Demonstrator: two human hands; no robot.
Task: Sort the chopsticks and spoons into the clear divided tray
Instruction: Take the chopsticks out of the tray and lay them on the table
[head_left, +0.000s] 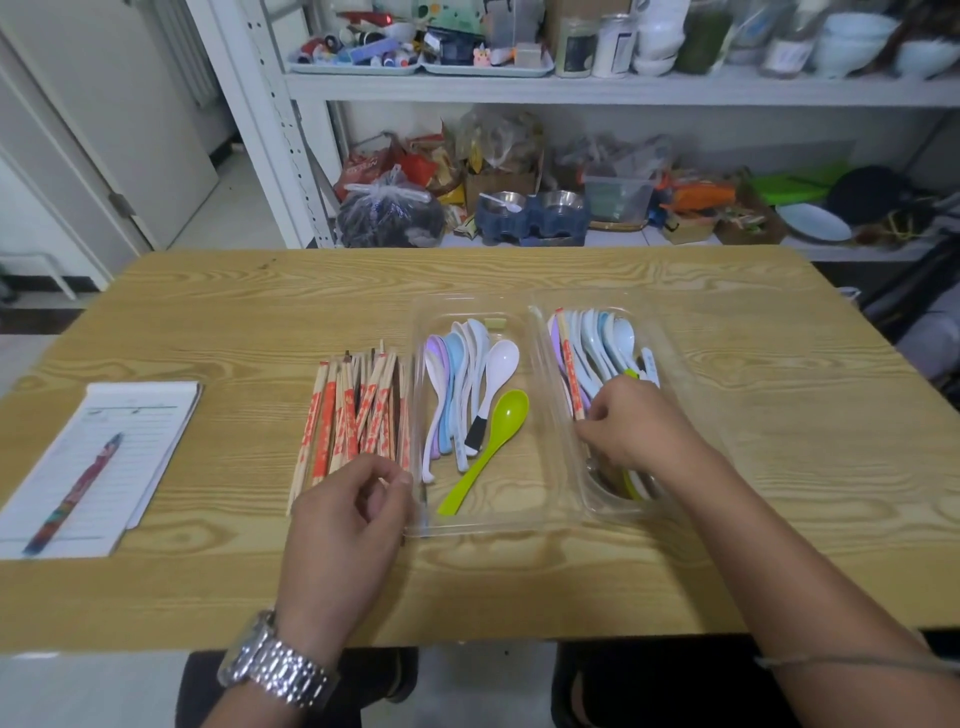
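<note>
A pile of wooden chopsticks (353, 415) with red print lies left of the clear tray (540, 519). That tray holds pastel spoons (457, 384) and a green spoon (493, 441). A second clear container (670, 499) to its right holds more spoons (597, 343) and a red-printed chopstick (569, 364). My right hand (634, 426) reaches into this container, and its curled fingers pinch the near end of that chopstick. My left hand (348, 519) hovers over the near ends of the chopstick pile with loosely curled fingers. Nothing shows in its grasp.
A notepad (135, 415) with a pen (78, 488) lies at the table's left. White shelves crowded with bags, bowls and jars stand behind the table's far edge (467, 252). Bare wood lies beyond the containers and at the far right.
</note>
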